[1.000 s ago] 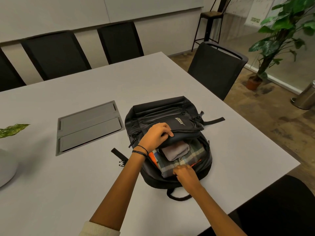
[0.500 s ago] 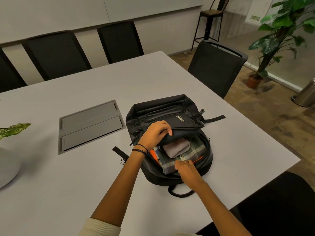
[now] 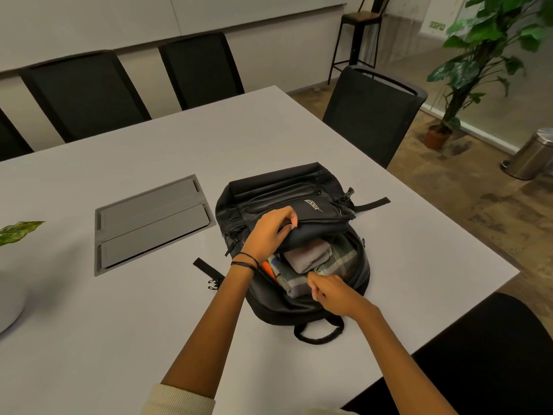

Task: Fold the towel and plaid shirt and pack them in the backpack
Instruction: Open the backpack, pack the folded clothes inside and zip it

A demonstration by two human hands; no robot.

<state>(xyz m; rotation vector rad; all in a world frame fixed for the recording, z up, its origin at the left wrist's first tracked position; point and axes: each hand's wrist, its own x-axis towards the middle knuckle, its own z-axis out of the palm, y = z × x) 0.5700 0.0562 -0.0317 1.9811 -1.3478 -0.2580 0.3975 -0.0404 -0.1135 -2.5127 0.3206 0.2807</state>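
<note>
towel (image 3: 308,257) half under backpack flap (image 3: 324,224), shirt (image 3: 344,260) part-covered

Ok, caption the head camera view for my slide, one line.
Left hand holds the backpack flap open; right hand at the opening's near edge, folded towel and plaid shirt packed inside.

Black backpack (image 3: 284,181) lying flat, unzipped, mouth toward six o'clock; inside, folded grey towel (image 3: 308,258) atop folded plaid shirt (image 3: 344,259).
</note>
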